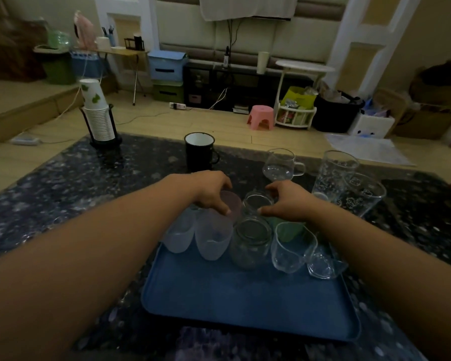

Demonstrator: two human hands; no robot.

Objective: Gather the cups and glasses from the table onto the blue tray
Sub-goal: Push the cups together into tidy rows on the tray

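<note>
A dim room seen from above a dark speckled bench [50, 194]. At the far left of the bench stands a black holder with a stack of white paper cups [99, 121], the top cup printed with green leaves. Further right, near the back edge, a black enamel mug [199, 152] with a white inside stands alone. In the foreground a blue tray [245, 303] lies on the bench, its near half bare. Along its far side stand two frosted plastic cups [201, 235] side by side, then a clear glass jar [250, 241], then small clear glass cups [292, 248] and a green cup [289, 230] behind them. The left hand [211, 194] reaches over the tray's far edge with fingers curled down around the rim of a pale purple cup [231, 207]. Just beside it, the right hand [289, 201] pinches the rim of a small clear glass [258, 203] between thumb and fingers. Beyond the right hand, off the tray, stands a clear glass cup with a handle [281, 165]. At the far right, two tall clear tumblers with printed cartoon figures [349, 183] stand touching one another on the bench
</note>
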